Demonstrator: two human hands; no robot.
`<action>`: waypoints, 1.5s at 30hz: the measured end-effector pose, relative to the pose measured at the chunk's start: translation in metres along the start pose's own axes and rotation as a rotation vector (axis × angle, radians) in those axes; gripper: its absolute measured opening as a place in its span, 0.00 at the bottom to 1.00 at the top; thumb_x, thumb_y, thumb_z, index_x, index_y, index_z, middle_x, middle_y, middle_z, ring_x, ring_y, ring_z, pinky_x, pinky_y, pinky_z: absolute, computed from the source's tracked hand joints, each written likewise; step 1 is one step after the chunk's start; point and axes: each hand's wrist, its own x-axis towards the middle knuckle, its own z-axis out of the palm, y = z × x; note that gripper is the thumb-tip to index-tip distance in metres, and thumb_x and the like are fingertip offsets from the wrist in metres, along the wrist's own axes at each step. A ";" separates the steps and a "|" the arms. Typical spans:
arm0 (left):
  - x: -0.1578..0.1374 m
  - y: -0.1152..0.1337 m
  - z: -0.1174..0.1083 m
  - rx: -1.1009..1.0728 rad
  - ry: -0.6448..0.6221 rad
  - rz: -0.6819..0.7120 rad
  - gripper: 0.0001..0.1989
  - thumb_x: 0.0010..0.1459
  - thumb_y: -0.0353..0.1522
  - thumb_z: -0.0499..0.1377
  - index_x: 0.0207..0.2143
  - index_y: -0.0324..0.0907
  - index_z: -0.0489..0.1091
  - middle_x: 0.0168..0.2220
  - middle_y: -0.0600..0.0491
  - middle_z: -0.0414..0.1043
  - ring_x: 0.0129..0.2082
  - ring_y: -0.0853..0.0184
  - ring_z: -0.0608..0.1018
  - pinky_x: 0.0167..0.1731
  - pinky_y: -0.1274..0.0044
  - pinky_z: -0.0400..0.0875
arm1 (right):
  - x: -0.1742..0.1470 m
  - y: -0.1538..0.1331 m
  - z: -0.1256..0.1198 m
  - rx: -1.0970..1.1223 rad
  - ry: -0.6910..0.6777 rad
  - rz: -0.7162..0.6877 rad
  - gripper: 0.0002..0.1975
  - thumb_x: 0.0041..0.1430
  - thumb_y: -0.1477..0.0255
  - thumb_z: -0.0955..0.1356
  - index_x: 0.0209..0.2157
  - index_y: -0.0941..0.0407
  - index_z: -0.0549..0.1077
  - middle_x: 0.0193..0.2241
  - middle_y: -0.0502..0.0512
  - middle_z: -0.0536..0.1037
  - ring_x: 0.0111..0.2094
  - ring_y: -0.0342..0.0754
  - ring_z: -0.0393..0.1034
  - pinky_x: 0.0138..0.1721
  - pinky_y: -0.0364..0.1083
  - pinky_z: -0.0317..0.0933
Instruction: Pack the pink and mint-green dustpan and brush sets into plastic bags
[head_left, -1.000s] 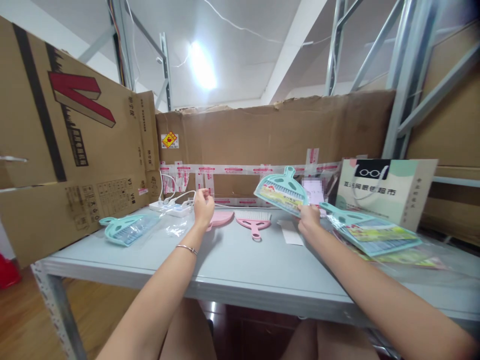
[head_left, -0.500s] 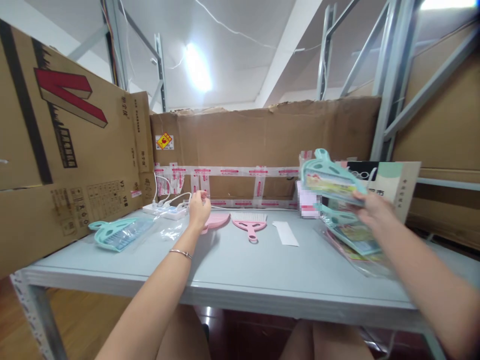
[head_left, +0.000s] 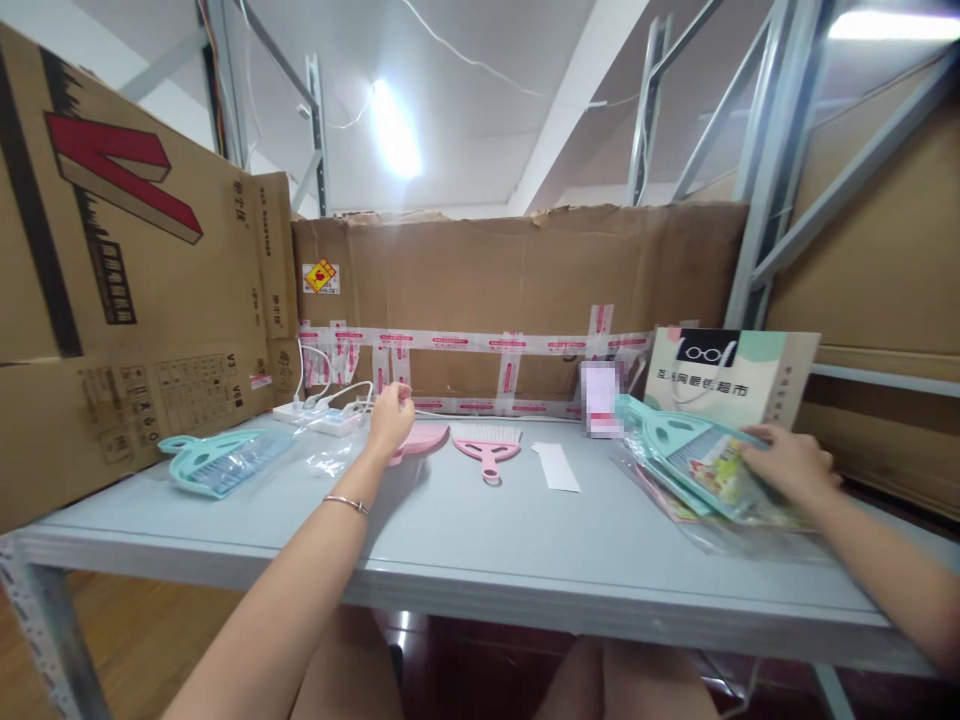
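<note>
My right hand point(head_left: 791, 465) grips the edge of a clear bag holding a teal dustpan and brush set point(head_left: 690, 450), which lies on top of a stack of similar bagged sets at the right. My left hand point(head_left: 391, 420) is closed, its fingers curled, just above and beside a pink dustpan point(head_left: 426, 438); whether anything is between the fingers is hidden. A pink hand brush point(head_left: 487, 450) lies right of the dustpan, bristles pointing away from me. At the left, another teal dustpan and brush set point(head_left: 225, 462) rests in clear plastic.
A white paper slip point(head_left: 556, 467) lies right of the pink brush. Behind the stack stands a paper bag point(head_left: 727, 375), with a phone-like blurred object point(head_left: 602, 400) left of it. A power strip point(head_left: 322, 418) with cables sits at the back left. Cardboard boxes point(head_left: 450, 270) wall the table.
My right hand has lowered the bagged teal set from the air onto the stack. My left hand stays curled by the pink dustpan. The view has shifted slightly.
</note>
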 end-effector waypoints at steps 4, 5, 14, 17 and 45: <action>-0.007 0.002 0.009 0.078 -0.234 0.008 0.09 0.52 0.25 0.50 0.34 0.40 0.67 0.37 0.48 0.71 0.38 0.63 0.72 0.43 0.71 0.65 | -0.029 -0.018 0.015 -0.195 0.076 -0.084 0.16 0.50 0.70 0.61 0.42 0.55 0.70 0.45 0.75 0.65 0.48 0.67 0.59 0.39 0.61 0.49; -0.009 0.004 0.012 0.103 -0.286 0.009 0.09 0.51 0.26 0.51 0.34 0.40 0.67 0.37 0.48 0.71 0.39 0.63 0.72 0.43 0.71 0.65 | -0.032 -0.019 0.016 -0.186 0.082 -0.103 0.17 0.50 0.70 0.61 0.43 0.55 0.69 0.46 0.74 0.64 0.48 0.67 0.59 0.40 0.60 0.49; -0.033 0.026 0.024 0.266 -0.548 0.072 0.08 0.42 0.22 0.58 0.20 0.42 0.64 0.27 0.46 0.70 0.39 0.55 0.74 0.46 0.65 0.60 | -0.015 -0.028 0.002 0.035 0.157 0.014 0.14 0.45 0.76 0.60 0.36 0.52 0.69 0.46 0.68 0.64 0.48 0.63 0.55 0.42 0.59 0.48; -0.032 0.029 0.024 0.305 -0.545 0.067 0.11 0.42 0.17 0.56 0.18 0.41 0.62 0.25 0.46 0.69 0.39 0.53 0.74 0.46 0.63 0.58 | -0.017 -0.055 -0.004 0.136 0.228 -0.070 0.13 0.46 0.76 0.60 0.34 0.53 0.69 0.43 0.66 0.65 0.48 0.60 0.56 0.44 0.58 0.48; -0.022 0.058 0.006 -0.387 -0.110 0.285 0.14 0.61 0.34 0.44 0.45 0.40 0.62 0.48 0.41 0.65 0.45 0.63 0.73 0.41 0.69 0.70 | -0.147 -0.195 0.041 1.061 -1.044 -0.017 0.26 0.35 0.65 0.76 0.40 0.56 0.74 0.34 0.52 0.79 0.34 0.48 0.72 0.36 0.46 0.65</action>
